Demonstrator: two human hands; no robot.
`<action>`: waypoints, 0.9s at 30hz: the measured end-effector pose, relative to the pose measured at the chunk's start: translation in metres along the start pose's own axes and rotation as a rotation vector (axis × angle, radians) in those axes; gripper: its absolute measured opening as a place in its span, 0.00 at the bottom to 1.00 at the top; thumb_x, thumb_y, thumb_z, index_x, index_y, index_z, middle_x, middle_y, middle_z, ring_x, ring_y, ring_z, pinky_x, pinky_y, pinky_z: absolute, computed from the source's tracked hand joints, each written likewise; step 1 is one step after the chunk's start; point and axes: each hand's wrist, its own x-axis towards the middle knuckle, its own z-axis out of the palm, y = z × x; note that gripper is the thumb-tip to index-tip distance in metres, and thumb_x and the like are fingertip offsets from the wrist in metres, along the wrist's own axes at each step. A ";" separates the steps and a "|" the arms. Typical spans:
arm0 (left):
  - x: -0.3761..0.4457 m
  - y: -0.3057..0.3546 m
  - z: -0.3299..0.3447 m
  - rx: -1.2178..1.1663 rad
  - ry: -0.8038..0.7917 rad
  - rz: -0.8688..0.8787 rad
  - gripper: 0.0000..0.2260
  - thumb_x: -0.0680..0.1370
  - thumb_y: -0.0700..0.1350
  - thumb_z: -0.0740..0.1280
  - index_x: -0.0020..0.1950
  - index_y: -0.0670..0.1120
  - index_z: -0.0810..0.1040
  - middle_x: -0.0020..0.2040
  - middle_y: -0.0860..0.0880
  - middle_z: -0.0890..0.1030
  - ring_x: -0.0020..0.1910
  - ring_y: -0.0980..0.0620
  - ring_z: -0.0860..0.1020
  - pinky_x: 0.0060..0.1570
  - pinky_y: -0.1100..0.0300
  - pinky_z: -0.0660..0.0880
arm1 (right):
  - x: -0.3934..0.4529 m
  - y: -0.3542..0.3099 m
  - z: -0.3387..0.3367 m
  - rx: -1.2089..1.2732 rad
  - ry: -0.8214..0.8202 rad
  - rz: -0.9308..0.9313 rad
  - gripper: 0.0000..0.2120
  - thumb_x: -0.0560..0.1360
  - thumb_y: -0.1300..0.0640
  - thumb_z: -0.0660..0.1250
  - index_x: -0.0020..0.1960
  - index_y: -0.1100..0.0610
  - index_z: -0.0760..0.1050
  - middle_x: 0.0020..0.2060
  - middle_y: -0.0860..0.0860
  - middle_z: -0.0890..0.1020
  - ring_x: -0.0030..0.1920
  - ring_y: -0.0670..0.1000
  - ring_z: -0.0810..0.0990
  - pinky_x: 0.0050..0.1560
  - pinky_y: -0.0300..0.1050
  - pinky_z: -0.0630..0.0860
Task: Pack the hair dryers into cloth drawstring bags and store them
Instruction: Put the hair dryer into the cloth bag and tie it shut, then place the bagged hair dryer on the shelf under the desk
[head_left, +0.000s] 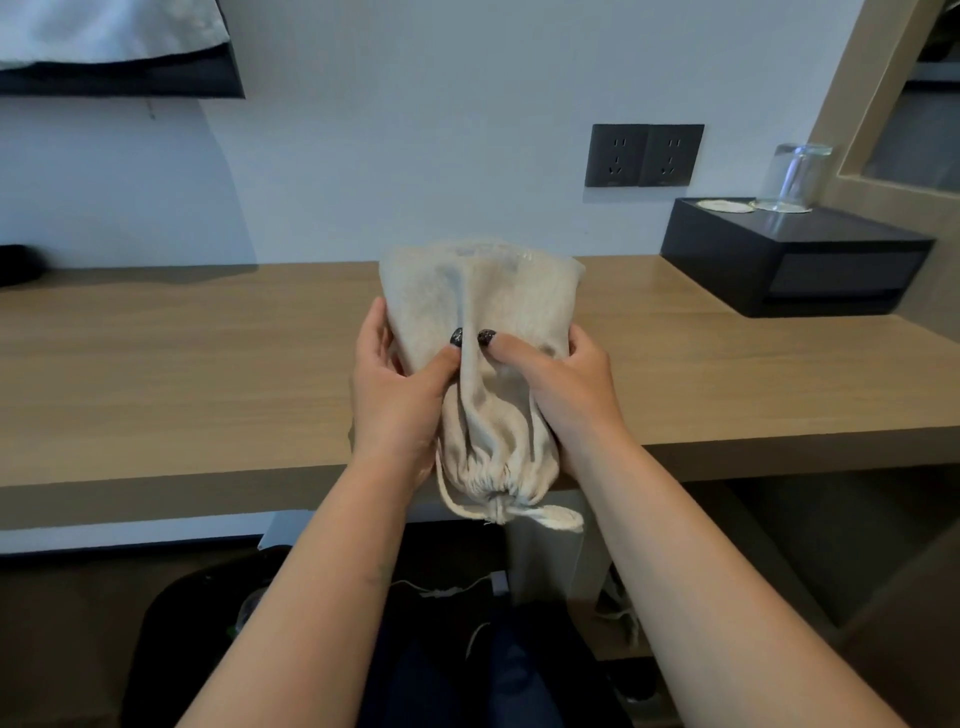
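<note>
Since the bag (483, 374), drawn shut and bulging, is gripped by left hand (400, 395) and right hand (566, 384) over the desk's (208, 364) near edge, only storing seemingly remains.

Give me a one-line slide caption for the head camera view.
Both hands, left hand and right hand, grip a cinched cloth drawstring bag above a wooden desk.

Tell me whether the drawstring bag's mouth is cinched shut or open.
Shut. The cloth bag, held by the left hand and right hand, has its mouth gathered tight, the drawstring trailing from it.
</note>
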 end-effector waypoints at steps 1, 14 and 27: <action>-0.004 0.001 0.000 0.028 -0.001 0.041 0.35 0.72 0.34 0.74 0.75 0.49 0.64 0.69 0.51 0.74 0.65 0.57 0.76 0.64 0.54 0.75 | -0.007 -0.001 -0.002 0.047 -0.005 0.005 0.15 0.66 0.60 0.78 0.51 0.56 0.79 0.44 0.53 0.86 0.45 0.53 0.86 0.50 0.57 0.82; -0.104 0.007 0.039 0.083 -0.202 0.092 0.29 0.73 0.39 0.75 0.71 0.53 0.72 0.67 0.55 0.77 0.64 0.60 0.76 0.63 0.56 0.75 | -0.120 -0.002 -0.066 0.252 0.246 -0.066 0.19 0.68 0.63 0.75 0.57 0.57 0.77 0.48 0.53 0.85 0.47 0.51 0.85 0.49 0.52 0.83; -0.225 -0.009 0.116 0.139 -0.565 0.081 0.29 0.74 0.40 0.74 0.73 0.52 0.70 0.70 0.55 0.74 0.67 0.61 0.73 0.66 0.56 0.73 | -0.231 0.003 -0.173 0.319 0.658 -0.114 0.18 0.68 0.62 0.75 0.56 0.55 0.75 0.48 0.51 0.84 0.46 0.49 0.85 0.42 0.44 0.81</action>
